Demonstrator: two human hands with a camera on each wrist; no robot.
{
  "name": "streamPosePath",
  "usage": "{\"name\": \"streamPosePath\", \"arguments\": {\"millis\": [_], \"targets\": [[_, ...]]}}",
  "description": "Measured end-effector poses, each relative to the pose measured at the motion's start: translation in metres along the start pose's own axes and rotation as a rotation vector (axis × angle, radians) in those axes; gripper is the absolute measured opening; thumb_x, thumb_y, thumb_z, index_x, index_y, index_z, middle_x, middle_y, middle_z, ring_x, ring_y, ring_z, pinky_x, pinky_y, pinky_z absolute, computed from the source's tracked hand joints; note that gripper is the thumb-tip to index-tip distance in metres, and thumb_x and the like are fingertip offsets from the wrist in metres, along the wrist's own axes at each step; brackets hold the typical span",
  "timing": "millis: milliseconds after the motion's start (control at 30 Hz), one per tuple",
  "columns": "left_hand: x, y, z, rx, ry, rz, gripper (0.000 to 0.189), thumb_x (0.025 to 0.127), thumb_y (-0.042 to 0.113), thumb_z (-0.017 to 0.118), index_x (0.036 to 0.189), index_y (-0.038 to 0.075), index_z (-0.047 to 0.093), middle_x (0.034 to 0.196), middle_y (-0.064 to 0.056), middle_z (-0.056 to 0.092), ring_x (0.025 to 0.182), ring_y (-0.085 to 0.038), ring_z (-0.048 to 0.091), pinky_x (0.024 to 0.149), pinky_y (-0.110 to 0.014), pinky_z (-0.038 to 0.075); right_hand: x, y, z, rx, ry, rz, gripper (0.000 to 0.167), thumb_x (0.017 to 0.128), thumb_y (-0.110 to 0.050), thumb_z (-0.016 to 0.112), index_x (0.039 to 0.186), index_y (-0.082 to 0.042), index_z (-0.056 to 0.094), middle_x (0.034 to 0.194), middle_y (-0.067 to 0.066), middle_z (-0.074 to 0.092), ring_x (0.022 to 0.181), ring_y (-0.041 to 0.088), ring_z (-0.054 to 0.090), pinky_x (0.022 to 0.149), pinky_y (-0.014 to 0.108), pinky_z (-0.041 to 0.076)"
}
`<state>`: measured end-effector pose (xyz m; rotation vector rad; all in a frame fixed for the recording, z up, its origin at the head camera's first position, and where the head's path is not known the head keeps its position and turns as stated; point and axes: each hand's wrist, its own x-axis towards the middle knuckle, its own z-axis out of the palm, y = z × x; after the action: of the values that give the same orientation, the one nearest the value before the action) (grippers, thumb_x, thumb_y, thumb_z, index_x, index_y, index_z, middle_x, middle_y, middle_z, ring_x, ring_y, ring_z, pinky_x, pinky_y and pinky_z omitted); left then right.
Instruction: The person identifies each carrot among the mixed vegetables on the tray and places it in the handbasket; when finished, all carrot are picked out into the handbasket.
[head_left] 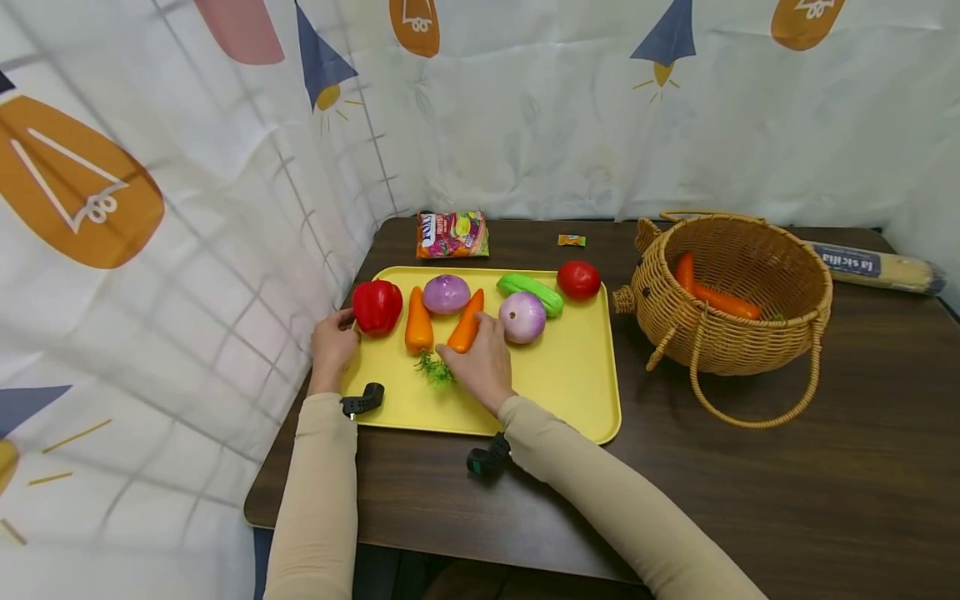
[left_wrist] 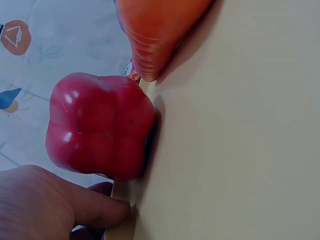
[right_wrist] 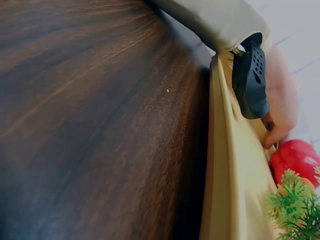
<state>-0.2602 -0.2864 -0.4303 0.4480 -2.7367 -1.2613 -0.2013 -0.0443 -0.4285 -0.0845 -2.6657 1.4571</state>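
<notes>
My left hand (head_left: 332, 350) pinches the left rim of the yellow tray (head_left: 562, 383), thumb over the edge, beside a red bell pepper (head_left: 377, 307). The left wrist view shows that thumb just below the pepper (left_wrist: 100, 125). My right hand (head_left: 483, 362) holds the lower end of an orange carrot (head_left: 467, 323) between thumb and fingers; the carrot's wide end is partly hidden. Left of it lies another carrot (head_left: 418, 321), with green leaves (head_left: 435, 369) near its bottom. In the right wrist view, leaves (right_wrist: 295, 205) show, but not the right hand.
Also on the tray are a purple onion (head_left: 447, 294), a paler onion (head_left: 522, 317), a green cucumber (head_left: 531, 292) and a tomato (head_left: 578, 280). A wicker basket (head_left: 727, 354) with carrots stands right; a candy bag (head_left: 452, 234), small wrapped candy (head_left: 572, 240) and pasta pack (head_left: 877, 267) lie behind.
</notes>
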Motion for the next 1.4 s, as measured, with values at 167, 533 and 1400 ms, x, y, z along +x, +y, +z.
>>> {"name": "streamPosePath", "arguments": {"millis": [167,533,1400], "targets": [[0.001,0.001,0.001,-0.002,0.0,-0.002,0.049,0.089,0.002,0.044,0.136,0.0,0.055,0.135,-0.018,0.057,0.119,-0.034,0.051,0.103,-0.044,0.04,0.003,-0.002,0.005,0.007,0.023,0.044,0.076,0.079,-0.036,0.079,0.138,-0.004,0.043,0.125,0.014,0.047,0.101,0.028,0.054,0.089,0.038,0.049],[-0.001,0.001,0.001,0.002,0.013,0.005,0.05,0.087,0.001,0.042,0.135,0.0,0.057,0.132,-0.019,0.059,0.117,-0.034,0.053,0.101,-0.044,0.042,-0.003,-0.001,0.003,0.047,0.023,0.082,0.065,0.081,-0.024,0.074,0.137,-0.005,0.047,0.122,0.012,0.051,0.099,0.026,0.054,0.088,0.037,0.047],[-0.001,0.001,0.0,-0.021,0.001,-0.017,0.053,0.087,0.0,0.041,0.138,0.001,0.054,0.134,-0.018,0.057,0.118,-0.034,0.051,0.101,-0.043,0.041,-0.022,0.011,-0.062,0.31,0.072,-0.081,0.046,0.08,-0.014,0.078,0.121,-0.004,0.06,0.114,0.011,0.061,0.099,0.025,0.06,0.081,0.037,0.053]]}}
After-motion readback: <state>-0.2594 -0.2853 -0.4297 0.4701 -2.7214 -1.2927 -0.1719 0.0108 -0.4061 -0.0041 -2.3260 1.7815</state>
